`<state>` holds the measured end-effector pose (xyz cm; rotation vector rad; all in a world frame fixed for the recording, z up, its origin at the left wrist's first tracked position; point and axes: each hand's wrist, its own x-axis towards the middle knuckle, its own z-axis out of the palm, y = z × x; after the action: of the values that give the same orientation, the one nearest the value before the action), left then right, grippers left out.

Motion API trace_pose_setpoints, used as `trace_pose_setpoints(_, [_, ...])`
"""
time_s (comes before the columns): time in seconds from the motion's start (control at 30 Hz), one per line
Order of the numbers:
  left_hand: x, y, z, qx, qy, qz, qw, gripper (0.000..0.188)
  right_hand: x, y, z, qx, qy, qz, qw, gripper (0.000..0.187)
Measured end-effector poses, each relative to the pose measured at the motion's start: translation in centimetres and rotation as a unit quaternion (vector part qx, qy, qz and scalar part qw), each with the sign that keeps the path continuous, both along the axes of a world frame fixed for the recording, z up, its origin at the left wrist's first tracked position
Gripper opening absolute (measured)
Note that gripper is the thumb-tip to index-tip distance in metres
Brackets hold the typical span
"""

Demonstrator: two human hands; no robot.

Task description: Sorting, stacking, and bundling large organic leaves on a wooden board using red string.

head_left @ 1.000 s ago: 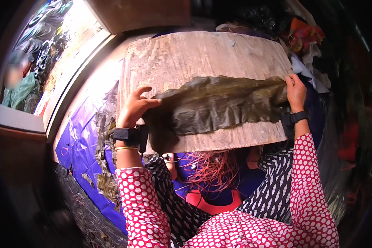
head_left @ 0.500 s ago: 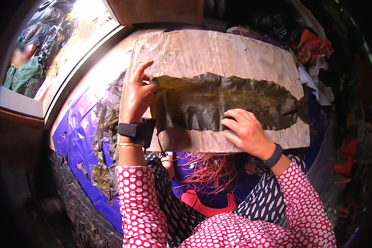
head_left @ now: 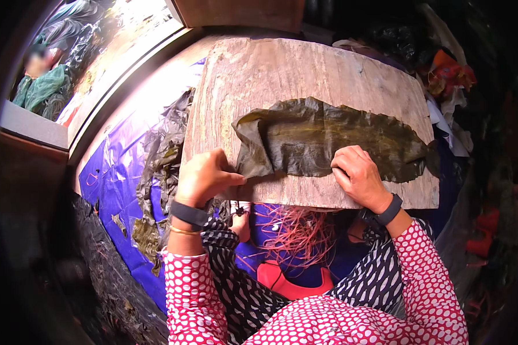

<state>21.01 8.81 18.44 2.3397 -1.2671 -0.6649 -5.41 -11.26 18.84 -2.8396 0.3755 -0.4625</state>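
Observation:
A broad, wrinkled, dark olive sheet of kelp point(head_left: 328, 138) lies lengthwise across a pale wooden board point(head_left: 259, 69). My left hand point(head_left: 204, 175) is closed in a pinch at the sheet's near left corner, where its left end is folded over a little. My right hand point(head_left: 360, 175) rests at the near edge, right of the middle, with its fingers curled and pressed on that edge. The fingertips of my right hand are partly hidden beneath the knuckles.
Below the board lies a tangle of pinkish-red strings point(head_left: 299, 233) beside a red plastic piece point(head_left: 288, 282). More crumpled kelp point(head_left: 149, 230) lies on a blue tarp point(head_left: 118, 218) at left. Orange and white bags point(head_left: 449, 72) lie at the far right.
My left hand has come down from the sheet's far left corner to its near left corner. The left end is now folded over somewhat. My right hand's fingers have curled in more.

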Motion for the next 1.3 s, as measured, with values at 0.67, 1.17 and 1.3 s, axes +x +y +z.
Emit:
trace_pose_setpoints(0.67, [4.9,0.7,0.4,-0.112,-0.146,0.170,0.968,0.018,0.3,0.4,0.9,0.076,-0.003,0.041,0.996,0.009])
trace_pose_setpoints(1.17, [0.1,-5.1,-2.4,-0.216,-0.179,-0.050,0.959,0.046,1.0,2.1,1.1,0.040,0.012,0.049,0.998,0.014])
trace_pose_setpoints(1.3, [-1.4,-6.3,-1.6,-0.037,-0.166,0.006,0.985,0.072,0.9,1.4,0.9,0.057,0.007,0.044,0.997,0.014])
